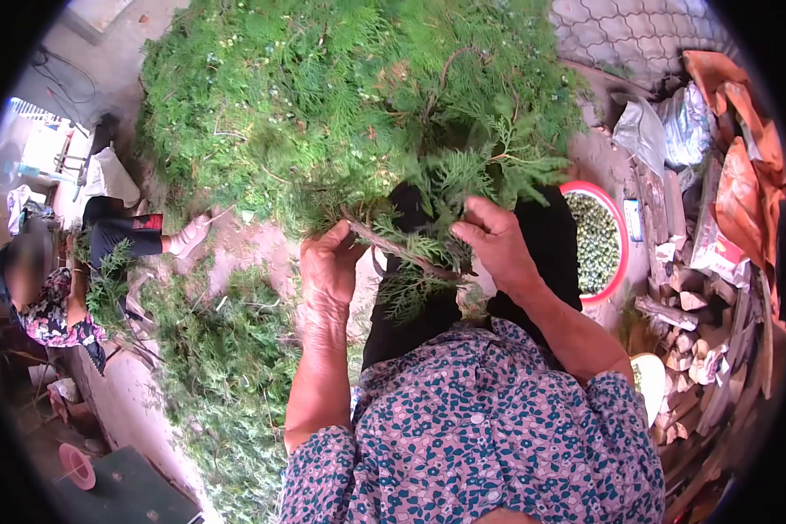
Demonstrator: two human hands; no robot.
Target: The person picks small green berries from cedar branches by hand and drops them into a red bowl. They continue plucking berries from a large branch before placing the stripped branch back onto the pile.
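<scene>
My left hand (327, 258) is closed round the woody stem of a green conifer branch (393, 247), which lies across the space above my lap. At the branch's leafy right side, my right hand (496, 243) is closed in a pinch. What sits between those fingertips is too small to make out. Feathery sprigs spread around and beyond both hands. To the right of my knee stands a red-rimmed basin (623, 236) holding many small green berries (592, 244).
A large heap of conifer cuttings (323, 96) lies ahead, and more cut foliage (227, 349) is at my left. Another person (57, 301) sits at far left with a sprig. Split firewood (690, 349), plastic bags (686, 127) and orange sheeting (742, 192) line the right.
</scene>
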